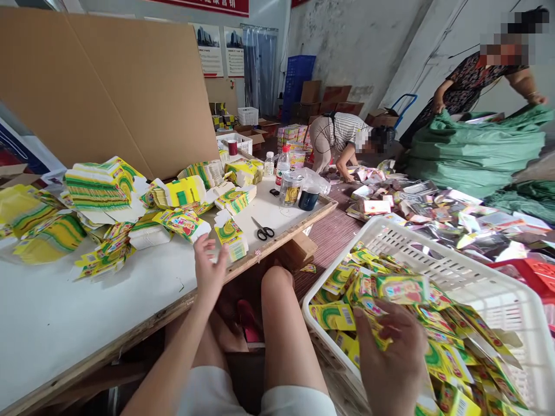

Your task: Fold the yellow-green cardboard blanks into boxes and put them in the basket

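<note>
My left hand is raised over the table edge with its fingers apart and nothing in them. Close to its fingertips lie flat yellow-green printed cartons and another carton bundle. My right hand, blurred, is over a white plastic basket, thumb and fingers apart. Just beyond its fingers is a blurred small yellow-green carton; I see no grip on it. Many folded cartons of the same print fill the basket below. Black-handled scissors lie partly open on the table.
Stacked flat cartons cover the back of the white table. A bottle, a clear jar and a dark mug stand at its far corner. Two other people work beyond, by loose packaging and a green sack.
</note>
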A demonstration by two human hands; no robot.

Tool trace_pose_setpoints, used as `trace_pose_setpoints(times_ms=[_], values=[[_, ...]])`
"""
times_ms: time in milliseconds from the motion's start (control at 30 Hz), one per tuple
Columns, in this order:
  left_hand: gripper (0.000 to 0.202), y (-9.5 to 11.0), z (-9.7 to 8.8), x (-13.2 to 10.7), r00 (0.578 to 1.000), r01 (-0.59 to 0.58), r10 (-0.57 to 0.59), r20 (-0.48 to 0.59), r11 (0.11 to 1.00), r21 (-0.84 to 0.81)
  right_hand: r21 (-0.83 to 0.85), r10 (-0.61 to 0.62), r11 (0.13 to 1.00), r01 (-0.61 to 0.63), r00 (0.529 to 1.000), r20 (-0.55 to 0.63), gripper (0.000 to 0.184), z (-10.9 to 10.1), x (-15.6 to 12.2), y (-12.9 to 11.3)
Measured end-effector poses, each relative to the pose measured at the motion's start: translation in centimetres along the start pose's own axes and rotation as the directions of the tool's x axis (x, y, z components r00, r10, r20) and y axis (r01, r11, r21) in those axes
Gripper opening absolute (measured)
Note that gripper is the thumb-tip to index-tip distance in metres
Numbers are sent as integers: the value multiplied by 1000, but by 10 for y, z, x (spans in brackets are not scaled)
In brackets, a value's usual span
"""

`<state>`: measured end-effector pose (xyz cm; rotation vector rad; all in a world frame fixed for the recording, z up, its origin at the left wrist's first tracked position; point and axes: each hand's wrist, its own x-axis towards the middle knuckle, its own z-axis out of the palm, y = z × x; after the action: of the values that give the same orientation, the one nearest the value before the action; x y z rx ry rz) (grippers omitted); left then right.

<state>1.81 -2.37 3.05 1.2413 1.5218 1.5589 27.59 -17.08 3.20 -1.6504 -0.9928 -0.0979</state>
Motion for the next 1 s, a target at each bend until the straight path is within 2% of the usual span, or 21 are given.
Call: trace_pose_setpoints(times_ms=[33,100,167,233,333,400,467,533,567,600,667,700,800,867,1000], values=[[58,-7,0,18,999,36,-36,-24,999,3,25,3,1000,-5,998,66,33,1,-2,2],[44,-21,1,46,994,109,-109,-3,994,-9,100,30,994,-51,979,203,30,7,-12,6],[30,-31,2,60,986,160,-159,48,987,-26,159,97,976,-152,946,308,30,14,-22,8],[24,-34,-1,62,980,183,-179,86,982,-46,204,170,944,-261,909,380,31,20,-30,9],[37,-27,-9,45,979,177,-166,116,980,-94,253,247,891,-378,869,429,34,26,-35,6],[48,-16,-12,19,974,171,-147,171,977,-131,307,265,849,-430,850,456,35,32,-39,0],[45,-3,-14,-17,946,188,-136,295,970,-156,389,252,800,-458,843,475,34,40,-44,-9],[36,9,-13,-55,883,228,-140,448,962,-149,474,235,732,-489,835,498,36,48,-50,-18],[31,15,-13,-72,836,247,-144,529,960,-129,507,235,690,-517,823,518,37,51,-52,-21],[26,20,-12,-86,768,260,-145,624,961,-97,528,242,645,-553,803,545,36,53,-53,-24],[26,27,-13,-102,664,306,-140,734,947,-96,538,258,557,-632,748,611,35,53,-53,-28],[29,30,-13,-105,633,337,-123,765,933,-129,538,260,514,-668,719,644,36,52,-53,-30],[47,30,-14,-101,601,474,-70,796,833,-285,539,215,362,-761,631,746,40,50,-57,-36],[55,26,-13,-98,566,557,-53,823,760,-335,534,146,286,-796,586,797,35,50,-63,-40],[68,17,-14,-102,447,617,76,891,695,-369,544,81,212,-812,569,818,25,54,-75,-46]])
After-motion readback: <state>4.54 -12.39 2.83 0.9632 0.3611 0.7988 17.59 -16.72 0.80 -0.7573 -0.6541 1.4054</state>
